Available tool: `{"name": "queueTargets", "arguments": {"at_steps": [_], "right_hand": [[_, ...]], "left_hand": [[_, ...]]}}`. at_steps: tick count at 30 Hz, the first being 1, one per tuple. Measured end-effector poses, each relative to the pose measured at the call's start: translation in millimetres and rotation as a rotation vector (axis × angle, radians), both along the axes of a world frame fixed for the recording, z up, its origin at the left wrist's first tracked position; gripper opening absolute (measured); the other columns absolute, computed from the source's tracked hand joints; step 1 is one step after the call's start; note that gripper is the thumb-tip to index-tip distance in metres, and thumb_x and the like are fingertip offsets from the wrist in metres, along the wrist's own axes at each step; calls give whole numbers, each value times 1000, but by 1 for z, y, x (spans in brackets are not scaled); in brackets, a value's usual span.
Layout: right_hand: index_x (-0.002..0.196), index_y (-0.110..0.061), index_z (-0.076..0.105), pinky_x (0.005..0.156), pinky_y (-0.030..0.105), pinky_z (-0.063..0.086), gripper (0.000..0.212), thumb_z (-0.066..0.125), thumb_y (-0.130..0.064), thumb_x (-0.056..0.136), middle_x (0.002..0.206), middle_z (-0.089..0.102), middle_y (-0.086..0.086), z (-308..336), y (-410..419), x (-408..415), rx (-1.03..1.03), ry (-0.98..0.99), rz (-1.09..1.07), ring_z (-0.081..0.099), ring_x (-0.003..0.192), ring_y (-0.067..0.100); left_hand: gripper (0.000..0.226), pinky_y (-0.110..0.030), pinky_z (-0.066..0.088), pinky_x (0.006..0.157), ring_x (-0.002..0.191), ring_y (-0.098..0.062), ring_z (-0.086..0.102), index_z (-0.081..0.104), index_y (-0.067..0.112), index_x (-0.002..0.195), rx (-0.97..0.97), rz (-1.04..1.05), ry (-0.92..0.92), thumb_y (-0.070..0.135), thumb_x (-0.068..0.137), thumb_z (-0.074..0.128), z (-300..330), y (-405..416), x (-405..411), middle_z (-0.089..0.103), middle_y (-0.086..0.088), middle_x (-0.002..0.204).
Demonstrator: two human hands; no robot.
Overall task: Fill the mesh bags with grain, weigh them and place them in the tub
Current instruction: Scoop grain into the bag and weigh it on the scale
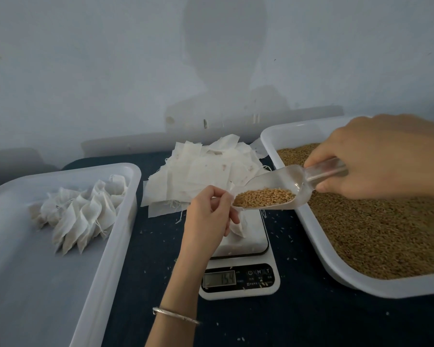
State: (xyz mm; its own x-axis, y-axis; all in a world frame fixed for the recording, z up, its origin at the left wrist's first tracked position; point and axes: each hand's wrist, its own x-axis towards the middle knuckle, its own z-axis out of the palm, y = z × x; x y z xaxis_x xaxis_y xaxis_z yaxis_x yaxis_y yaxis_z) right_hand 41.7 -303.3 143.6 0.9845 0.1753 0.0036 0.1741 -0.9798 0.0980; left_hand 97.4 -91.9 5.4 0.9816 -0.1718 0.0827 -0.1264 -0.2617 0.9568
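My right hand (pixel 383 156) grips the handle of a clear plastic scoop (pixel 281 189) that holds a heap of brown grain (pixel 263 196). The scoop's lip rests at the mouth of a white mesh bag (pixel 238 227), which my left hand (pixel 211 214) pinches open over the platform of a white digital scale (pixel 241 284). The bag hangs down onto the platform, partly hidden behind my left hand. The scale's display shows digits. A white tub (pixel 311 246) on the right is full of grain. Another white tub (pixel 105 259) on the left holds several filled, tied bags (pixel 80 214).
A pile of empty white mesh bags (pixel 201 171) lies behind the scale on the dark tabletop (pixel 156 246). Loose grains are scattered around the scale. A pale wall stands close behind the table. A thin bangle (pixel 176 315) circles my left wrist.
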Motion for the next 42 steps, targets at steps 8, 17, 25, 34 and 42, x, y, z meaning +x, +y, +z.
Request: {"name": "queueTargets", "arguments": {"at_steps": [8, 17, 25, 34, 42], "right_hand": [[88, -59, 60, 51, 21, 38, 11, 61, -55, 77, 65, 59, -29, -6, -5, -4, 105, 22, -23, 54, 58, -5], [80, -63, 59, 67, 26, 47, 18, 52, -64, 63, 75, 65, -31, -32, -20, -13, 416, 19, -82, 62, 74, -3], [106, -47, 62, 65, 17, 38, 32, 70, -36, 77, 79, 63, -32, -104, -32, -32, 950, -290, -329, 57, 82, -9], [104, -39, 69, 63, 18, 39, 24, 68, -36, 80, 73, 65, -31, -131, -39, -30, 927, -345, -449, 58, 79, -7], [102, -29, 70, 56, 20, 35, 18, 66, -31, 85, 76, 63, -21, -133, -37, -29, 738, -351, -484, 55, 71, -2]], "left_hand": [[14, -23, 42, 44, 47, -16, 47, 59, 9, 88, -6, 16, 11, 13, 97, 49, 0, 1, 0, 66, 0, 57], [13, -22, 39, 45, 47, -12, 45, 59, 14, 90, -25, 59, -1, 20, 98, 50, -4, 5, 2, 64, 0, 55], [40, -22, 36, 52, 55, -5, 45, 58, 23, 99, -114, 338, 40, 52, 99, 30, -28, 28, -5, 47, 9, 61], [48, -25, 28, 47, 40, -5, 30, 55, 18, 101, 35, 402, 129, 50, 101, 19, -52, 66, -10, 35, 3, 52], [44, -28, 25, 49, 38, -3, 28, 54, 21, 97, 47, 459, 105, 48, 102, 19, -53, 79, -11, 35, 6, 50]]}}
